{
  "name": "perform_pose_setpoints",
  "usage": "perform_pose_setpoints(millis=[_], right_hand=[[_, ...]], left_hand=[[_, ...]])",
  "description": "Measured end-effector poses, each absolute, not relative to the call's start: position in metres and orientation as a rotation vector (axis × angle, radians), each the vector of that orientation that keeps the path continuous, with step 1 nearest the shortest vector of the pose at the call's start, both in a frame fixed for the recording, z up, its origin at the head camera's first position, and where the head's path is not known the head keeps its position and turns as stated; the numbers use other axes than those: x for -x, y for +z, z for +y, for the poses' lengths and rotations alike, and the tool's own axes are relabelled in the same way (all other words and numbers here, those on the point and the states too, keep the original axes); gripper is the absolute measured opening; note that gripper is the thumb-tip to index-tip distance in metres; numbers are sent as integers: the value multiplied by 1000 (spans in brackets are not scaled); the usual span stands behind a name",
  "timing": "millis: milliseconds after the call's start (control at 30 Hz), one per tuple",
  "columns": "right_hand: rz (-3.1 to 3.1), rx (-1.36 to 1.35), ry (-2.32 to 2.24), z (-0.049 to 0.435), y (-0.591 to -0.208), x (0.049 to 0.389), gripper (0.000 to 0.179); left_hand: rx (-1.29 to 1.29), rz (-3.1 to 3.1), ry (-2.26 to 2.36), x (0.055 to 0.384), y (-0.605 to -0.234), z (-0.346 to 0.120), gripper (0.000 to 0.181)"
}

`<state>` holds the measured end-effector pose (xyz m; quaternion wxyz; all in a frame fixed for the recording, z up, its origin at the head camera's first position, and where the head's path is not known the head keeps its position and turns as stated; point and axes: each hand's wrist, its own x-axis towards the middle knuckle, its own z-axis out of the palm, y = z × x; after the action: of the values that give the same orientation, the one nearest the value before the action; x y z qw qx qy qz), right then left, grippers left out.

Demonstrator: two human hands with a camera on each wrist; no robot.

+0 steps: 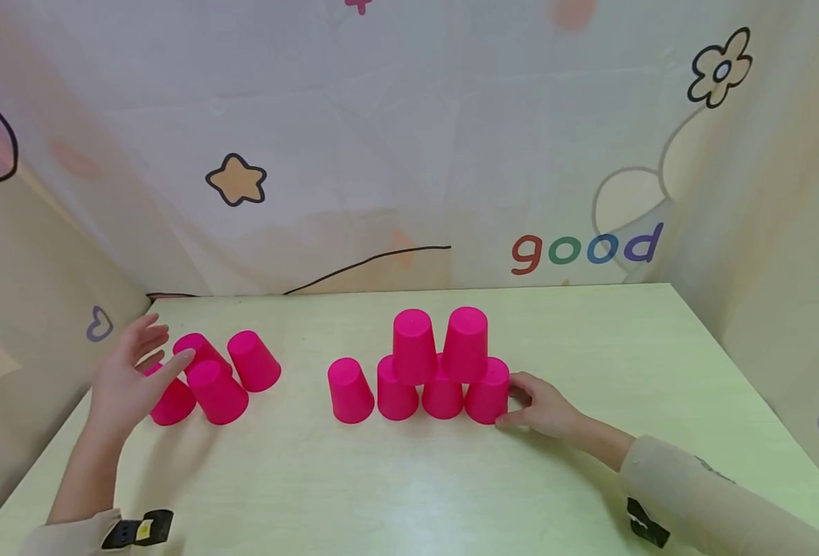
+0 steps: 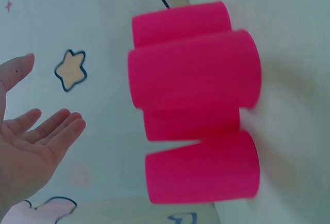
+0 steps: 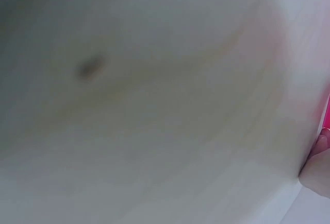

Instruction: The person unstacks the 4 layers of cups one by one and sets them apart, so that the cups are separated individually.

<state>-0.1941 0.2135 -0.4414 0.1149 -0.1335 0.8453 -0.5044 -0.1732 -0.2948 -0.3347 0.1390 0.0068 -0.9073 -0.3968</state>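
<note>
In the head view my left hand (image 1: 131, 378) hovers with spread fingers beside and over a loose group of upside-down pink plastic cups at the left. The nearest include the front cup (image 1: 218, 394) and the left cup (image 1: 171, 401), partly behind the hand. In the left wrist view the hand (image 2: 36, 147) holds nothing, apart from the cups (image 2: 196, 74). My right hand (image 1: 545, 405) grips the right side of the end cup (image 1: 487, 394) in a bottom row, thumb at its lower front edge. Two cups, one here (image 1: 414, 347), sit upside down on that row.
The leftmost row cup (image 1: 351, 394) stands slightly apart, nothing on top. Another loose cup (image 1: 253, 361) stands at the back of the left group. A pale table (image 1: 395, 486) carries everything, with a printed cloth (image 1: 354, 154) behind and at both sides.
</note>
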Motion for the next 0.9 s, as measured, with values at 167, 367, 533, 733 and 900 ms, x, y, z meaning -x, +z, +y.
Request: perform_pose_setpoints(millis=[167,367,533,733,900], right_hand=[[2488,377,-1464,212,-439,194,59],[2497,358,-1454,211,-439,193,59],[2489,379,-1468,213,-439,193,58],[2489,381,-1470,213,-438,193,58],[2492,392,-1468,213,-439,193,57]], left_hand=[[103,-2588,-1166,172,-329,-277,68],[220,-2601,-1132,168,-324,-257,69],[352,-2543,-1199,166,-321,-242,69],[485,-2491,-1241,168,-322,-226,72],[563,-2453,-1213,166,-322,-217,68]])
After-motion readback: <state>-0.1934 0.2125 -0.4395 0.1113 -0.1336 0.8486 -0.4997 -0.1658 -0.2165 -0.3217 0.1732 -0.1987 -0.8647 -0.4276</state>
